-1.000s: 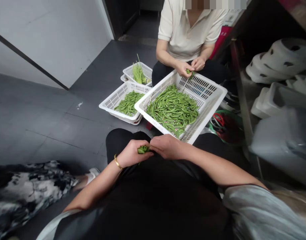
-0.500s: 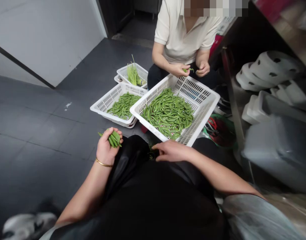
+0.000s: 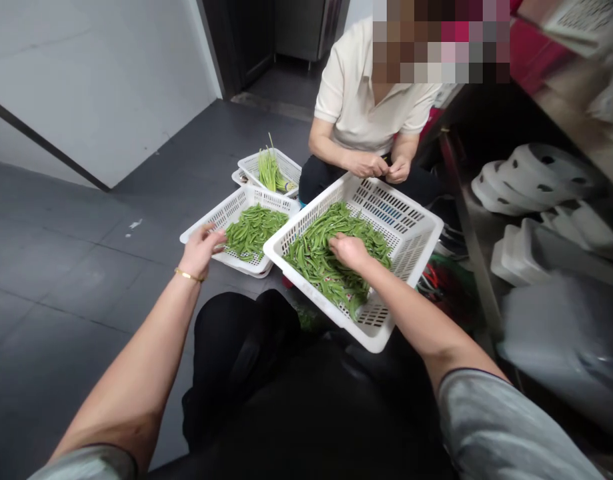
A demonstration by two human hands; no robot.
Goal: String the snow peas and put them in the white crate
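The left hand (image 3: 200, 251) is released, its fingers loosely parted at the near-left edge of a shallow white perforated plastic basket (image 3: 221, 215); contact with the rim cannot be determined. A thin gold-coloured bracelet (image 3: 189, 275) encircles the left wrist. The right hand (image 3: 351, 251) is lowered into a large, deep rectangular white plastic basket (image 3: 411, 263) with slotted walls. Its fingertips are hidden among flat, slender green pods (image 3: 313, 250), so whether they grasp any cannot be determined. These pods form a heap across the basket floor, leaving the right-hand portion bare. A smaller heap of matching green pods (image 3: 256, 230) occupies the shallow basket, located left of the large one. Behind the shallow basket, a small white perforated basket (image 3: 285, 163) contains a bundle of long, thin green stalks (image 3: 269, 172). Opposite, a seated co-worker in a cream short-sleeved shirt (image 3: 353, 93) holds both hands (image 3: 373, 165) close together above the far rim of the large basket. Stacked pale plastic containers (image 3: 531, 180) stand at right
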